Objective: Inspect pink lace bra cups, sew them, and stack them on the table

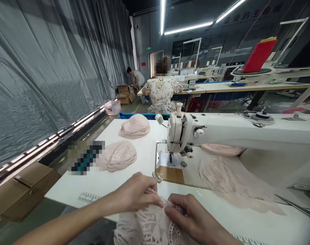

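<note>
Pale pink lace fabric point(151, 226) hangs over the table's front edge, below the sewing machine. My left hand point(136, 193) pinches its upper edge between thumb and fingers. Close by on the right, my right hand point(189, 216) grips the same lace with bent fingers. Both hands are in front of the needle area of the white sewing machine point(176, 132), apart from it. Two piles of lace pieces, one nearer point(121, 156) and one farther point(134, 126), lie on the white table point(106, 183) to the left. Sheer pink fabric point(228, 180) lies under the machine arm.
Dark scissors point(296, 206) lie at the right edge. A cardboard box point(22, 190) stands on the floor at the left. Ahead, a person in a floral top point(160, 90) sits at another table, and another person point(136, 77) bends over boxes. A red thread cone point(260, 54) stands at upper right.
</note>
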A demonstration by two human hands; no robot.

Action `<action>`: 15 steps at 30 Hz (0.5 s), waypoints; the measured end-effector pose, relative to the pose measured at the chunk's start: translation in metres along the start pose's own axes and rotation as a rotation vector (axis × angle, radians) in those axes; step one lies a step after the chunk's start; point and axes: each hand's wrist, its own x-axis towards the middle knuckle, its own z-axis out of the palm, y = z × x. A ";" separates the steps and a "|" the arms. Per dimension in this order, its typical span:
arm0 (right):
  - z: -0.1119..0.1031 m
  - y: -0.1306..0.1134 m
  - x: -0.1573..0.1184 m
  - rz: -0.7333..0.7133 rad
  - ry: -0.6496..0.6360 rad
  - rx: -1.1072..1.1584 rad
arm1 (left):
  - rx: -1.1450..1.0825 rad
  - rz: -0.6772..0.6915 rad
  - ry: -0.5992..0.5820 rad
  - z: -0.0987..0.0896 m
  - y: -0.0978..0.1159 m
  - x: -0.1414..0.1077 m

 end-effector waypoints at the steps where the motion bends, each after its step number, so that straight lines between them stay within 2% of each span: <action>1: -0.005 0.003 0.009 -0.022 -0.005 0.010 | -0.038 0.003 -0.014 -0.007 -0.002 0.012; 4: -0.013 0.014 0.026 -0.047 -0.017 0.039 | -0.169 -0.018 -0.069 -0.016 -0.011 0.036; 8: -0.009 0.020 0.032 -0.072 -0.058 0.093 | -0.217 -0.034 -0.104 -0.022 -0.019 0.041; 11: -0.006 0.018 0.036 -0.120 -0.069 0.086 | -0.168 -0.024 -0.132 -0.039 -0.012 0.048; 15: -0.020 0.032 0.044 -0.144 0.049 -0.057 | 0.000 0.031 -0.229 -0.062 0.000 0.094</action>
